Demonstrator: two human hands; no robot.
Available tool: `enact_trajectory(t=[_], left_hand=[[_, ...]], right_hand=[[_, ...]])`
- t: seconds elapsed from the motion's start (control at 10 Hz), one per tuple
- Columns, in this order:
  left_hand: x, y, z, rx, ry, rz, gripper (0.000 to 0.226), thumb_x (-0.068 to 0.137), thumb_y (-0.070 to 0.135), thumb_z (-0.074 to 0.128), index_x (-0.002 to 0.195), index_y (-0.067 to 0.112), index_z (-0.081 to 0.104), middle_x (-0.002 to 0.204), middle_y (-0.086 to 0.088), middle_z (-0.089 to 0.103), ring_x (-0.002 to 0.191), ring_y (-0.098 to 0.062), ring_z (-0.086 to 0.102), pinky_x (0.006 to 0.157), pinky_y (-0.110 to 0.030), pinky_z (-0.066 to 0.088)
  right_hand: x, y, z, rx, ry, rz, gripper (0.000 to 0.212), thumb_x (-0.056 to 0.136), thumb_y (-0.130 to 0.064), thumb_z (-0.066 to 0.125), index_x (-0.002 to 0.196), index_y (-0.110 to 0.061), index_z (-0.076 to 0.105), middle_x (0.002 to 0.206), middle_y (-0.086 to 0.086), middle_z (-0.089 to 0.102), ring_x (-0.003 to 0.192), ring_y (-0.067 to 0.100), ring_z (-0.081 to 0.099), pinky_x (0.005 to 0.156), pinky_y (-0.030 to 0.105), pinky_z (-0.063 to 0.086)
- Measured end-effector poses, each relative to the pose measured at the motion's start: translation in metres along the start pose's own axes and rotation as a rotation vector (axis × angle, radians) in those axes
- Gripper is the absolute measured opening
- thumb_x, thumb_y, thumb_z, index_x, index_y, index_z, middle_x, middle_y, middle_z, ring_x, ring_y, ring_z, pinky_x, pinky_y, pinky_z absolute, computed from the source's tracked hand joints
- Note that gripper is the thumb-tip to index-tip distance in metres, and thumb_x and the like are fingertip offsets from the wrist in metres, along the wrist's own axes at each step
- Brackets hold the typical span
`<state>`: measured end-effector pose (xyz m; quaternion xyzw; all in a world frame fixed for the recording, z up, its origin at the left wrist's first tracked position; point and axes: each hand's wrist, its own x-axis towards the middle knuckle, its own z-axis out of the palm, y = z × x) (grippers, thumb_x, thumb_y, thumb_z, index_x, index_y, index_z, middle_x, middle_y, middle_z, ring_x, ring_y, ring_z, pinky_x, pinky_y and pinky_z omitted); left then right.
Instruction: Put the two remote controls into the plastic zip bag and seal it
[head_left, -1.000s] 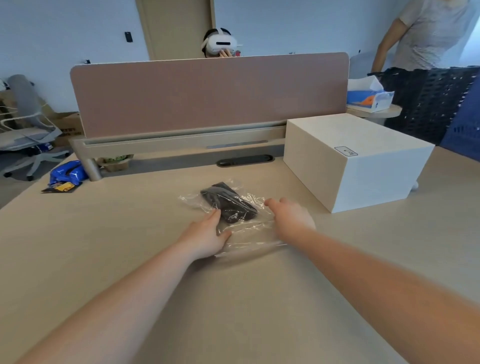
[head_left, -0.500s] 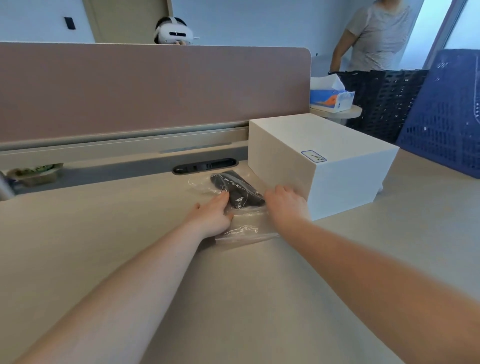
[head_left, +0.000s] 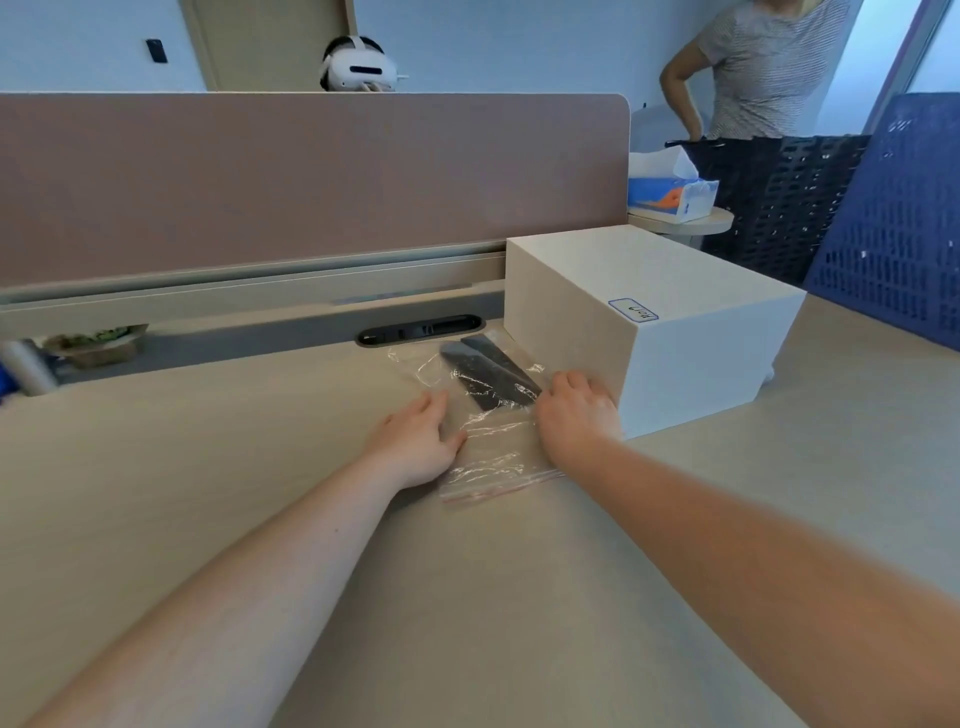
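Observation:
A clear plastic zip bag with a red seal strip lies flat on the beige desk, its strip end toward me. Two black remote controls lie side by side inside its far half. My left hand rests on the bag's left edge, fingers together and pointing away. My right hand lies on the bag's right edge, palm down, close against the white box. Neither hand lifts the bag.
A white box stands just right of the bag. A brown desk divider runs along the back, with a cable slot below it. Blue and black crates and a tissue box are far right. Two people are behind.
The view has swung, so the bag now appears close to the white box. My hands have shifted to the bag's two sides, and the remotes lie straighter inside.

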<state>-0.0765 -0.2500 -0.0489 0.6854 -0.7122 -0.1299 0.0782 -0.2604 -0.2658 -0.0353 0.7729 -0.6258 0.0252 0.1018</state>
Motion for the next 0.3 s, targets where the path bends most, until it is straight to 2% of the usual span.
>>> enact_trajectory(t=[0.1, 0.3], left_hand=[[-0.015, -0.004, 0.002, -0.059, 0.041, -0.028, 0.061, 0.092, 0.048, 0.032, 0.143, 0.024, 0.009, 0.157, -0.002, 0.012, 0.139, -0.03, 0.024, 0.115, -0.043, 0.025], [-0.045, -0.008, 0.012, -0.029, 0.144, -0.005, 0.05, 0.095, 0.04, 0.031, 0.135, 0.01, 0.031, 0.148, -0.011, 0.034, 0.132, -0.031, 0.035, 0.11, -0.042, 0.03]], right_hand=[[-0.009, 0.002, -0.007, 0.007, 0.025, -0.022, 0.03, 0.089, -0.005, 0.044, 0.114, -0.008, 0.059, 0.123, 0.011, 0.053, 0.121, 0.031, 0.042, 0.099, 0.04, 0.036], [-0.035, 0.005, -0.018, 0.044, 0.061, -0.046, 0.028, 0.085, -0.007, 0.05, 0.11, -0.013, 0.059, 0.116, 0.009, 0.057, 0.115, 0.029, 0.046, 0.096, 0.037, 0.037]])
